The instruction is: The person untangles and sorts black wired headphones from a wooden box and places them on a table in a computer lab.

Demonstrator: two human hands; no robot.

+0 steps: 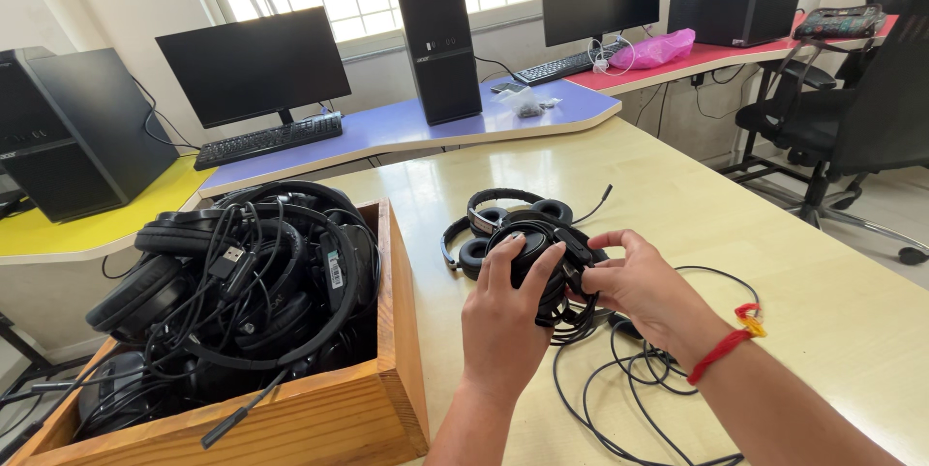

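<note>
Both my hands hold a black headset (540, 251) just above the pale wooden table (774, 263). My left hand (503, 316) wraps its near ear cup with the fingers over the top. My right hand (634, 282), with a red thread on the wrist, pinches the headset's right side. Its black cable (629, 379) trails in loose loops on the table below my right forearm. A second black headset (494, 219) lies flat on the table right behind the held one.
A wooden box (387, 369) full of tangled black headsets (242, 282) stands to the left. Behind are coloured desks with monitors (254, 64), keyboards and computer towers (440, 40). A black office chair (852, 108) stands at the right.
</note>
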